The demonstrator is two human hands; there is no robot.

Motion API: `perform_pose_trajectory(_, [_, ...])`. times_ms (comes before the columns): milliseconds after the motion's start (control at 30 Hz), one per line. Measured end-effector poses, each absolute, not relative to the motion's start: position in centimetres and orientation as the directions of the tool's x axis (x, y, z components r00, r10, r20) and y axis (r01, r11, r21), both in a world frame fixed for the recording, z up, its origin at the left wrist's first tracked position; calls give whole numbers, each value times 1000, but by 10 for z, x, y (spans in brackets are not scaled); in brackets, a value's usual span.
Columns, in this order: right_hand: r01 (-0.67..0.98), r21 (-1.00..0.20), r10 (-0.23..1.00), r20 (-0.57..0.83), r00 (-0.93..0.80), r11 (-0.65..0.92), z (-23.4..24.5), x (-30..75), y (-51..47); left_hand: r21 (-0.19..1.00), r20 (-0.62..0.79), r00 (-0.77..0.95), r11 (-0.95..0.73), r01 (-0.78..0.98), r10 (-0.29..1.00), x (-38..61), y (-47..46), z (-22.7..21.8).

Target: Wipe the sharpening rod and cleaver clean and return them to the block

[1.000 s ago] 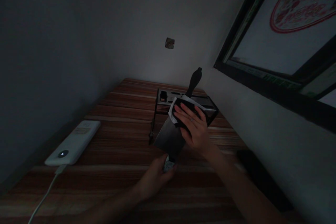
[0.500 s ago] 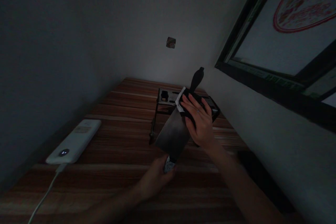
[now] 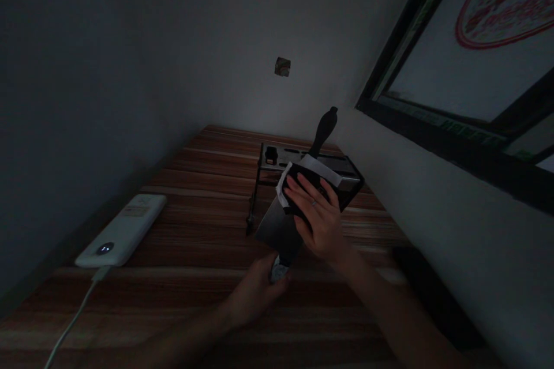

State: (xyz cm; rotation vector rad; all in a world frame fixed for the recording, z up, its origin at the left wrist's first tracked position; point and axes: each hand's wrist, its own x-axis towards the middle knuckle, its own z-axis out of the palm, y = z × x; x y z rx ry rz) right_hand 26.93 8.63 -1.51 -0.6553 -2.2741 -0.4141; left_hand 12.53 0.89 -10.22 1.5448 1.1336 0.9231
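A broad cleaver (image 3: 277, 228) is held up at a slant above the table. My left hand (image 3: 262, 285) is closed around its pale, patterned handle (image 3: 278, 271). Against the flat of the blade, my right hand (image 3: 318, 210) presses a black cloth with a white edge (image 3: 289, 200), its fingers stretched over the fabric. The blade's far end (image 3: 322, 167) shows beyond the cloth. Just behind stands a metal knife rack (image 3: 294, 155) with slots in its top, partly covered by the blade and my right hand. A black handle (image 3: 325, 127) sticks up from the rack.
On the left of the wood-grain table (image 3: 190, 219) lies a white power bank (image 3: 125, 230) with a cable (image 3: 71, 323) plugged in. A long dark object (image 3: 433, 294) lies along the right wall. A dark-framed window (image 3: 433, 121) is at the right.
My right hand and the cloth have slid down the blade toward the handle, uncovering its far end. My left hand and the cleaver have hardly moved.
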Motion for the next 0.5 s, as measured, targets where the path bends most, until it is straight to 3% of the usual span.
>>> perform_pose_trajectory(500, [377,175,198,617,-762,909,-56,261,51,984,29,208,-64,164,978,123,5,-111])
